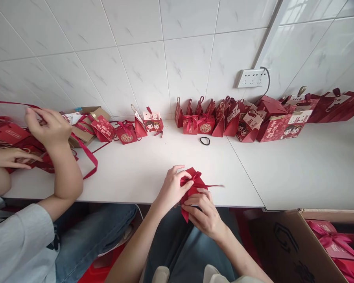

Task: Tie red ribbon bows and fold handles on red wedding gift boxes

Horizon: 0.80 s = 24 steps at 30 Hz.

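bare forearms (pixel 138 239) angled inward over dark trousers (pixel 191 251), meeting at a small red box (pixel 191 192) by the near edge of the bench (pixel 135 165). the left hand (pixel 174 184), partly closed, held the box beside its ribbon bow (pixel 197 176) with bent thumb and fingers. the right hand (pixel 205 212), knuckles up and fingers curled nearly closed, gripped its lower side.

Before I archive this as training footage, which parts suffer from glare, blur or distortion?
Head view: glare on the upper-right wall tiles; head view: the ribbon tail on the red box blurs at its tip, and the co-worker's raised hand looks slightly soft; head view: tile lines splay toward the sides, suggesting wide-angle stretch.
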### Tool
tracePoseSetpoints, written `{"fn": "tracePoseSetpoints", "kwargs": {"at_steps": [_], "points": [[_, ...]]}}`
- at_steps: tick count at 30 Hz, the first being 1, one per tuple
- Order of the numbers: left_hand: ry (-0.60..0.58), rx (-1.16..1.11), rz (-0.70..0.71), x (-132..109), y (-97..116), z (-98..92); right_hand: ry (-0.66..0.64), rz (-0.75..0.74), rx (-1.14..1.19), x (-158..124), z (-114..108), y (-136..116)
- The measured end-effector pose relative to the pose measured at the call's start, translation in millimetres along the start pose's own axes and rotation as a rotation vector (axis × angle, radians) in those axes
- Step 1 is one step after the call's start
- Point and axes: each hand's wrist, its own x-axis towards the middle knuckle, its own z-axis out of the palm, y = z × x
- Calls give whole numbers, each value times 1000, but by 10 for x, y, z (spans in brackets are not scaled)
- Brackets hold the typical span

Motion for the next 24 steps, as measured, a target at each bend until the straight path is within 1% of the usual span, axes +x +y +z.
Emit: {"fn": "tracePoseSetpoints", "kwargs": {"at_steps": [3, 5, 6, 7, 8, 9, 10, 11, 12, 14, 15, 16, 18, 21, 24], "points": [[14, -60, 2, 12, -35, 34, -66, -13, 17, -56, -58, -82], [15, -95, -4, 14, -49, 46, -89, -23, 114, -80, -122, -100], [13, -107, -11, 15, -52, 48, -70, -16, 174, -86, -161, -86], [7, -117, -21, 15, -54, 48, -23, 12, 223, -88, -204, -53], [-1, -126, -34, 16, -53, 47, 55, 66, 236, -85, -249, -3], [-8, -135, -47, 16, -53, 45, 140, 145, 201, -79, -291, 60], [-12, -144, -57, 17, -51, 44, 209, 235, 127, -71, -330, 133], [-15, -154, -63, 17, -50, 42, 240, 322, 41, -61, -362, 207], [-14, -162, -65, 17, -49, 42, 226, 393, -31, -53, -387, 277], [-9, -174, -63, 16, -50, 43, 105, 459, -82, -45, -415, 381], [-7, -176, -61, 16, -51, 43, 38, 452, -68, -47, -421, 408], [-6, -178, -62, 15, -52, 42, -1, 421, -54, -53, -424, 418], [-10, -183, -68, 15, -52, 39, -15, 309, -72, -74, -433, 396], [-21, -193, -93, 23, -44, 26, -38, 116, -182, -118, -458, 325], [-36, -210, -103, 37, -41, 10, -141, 31, -259, -180, -482, 284]]}}
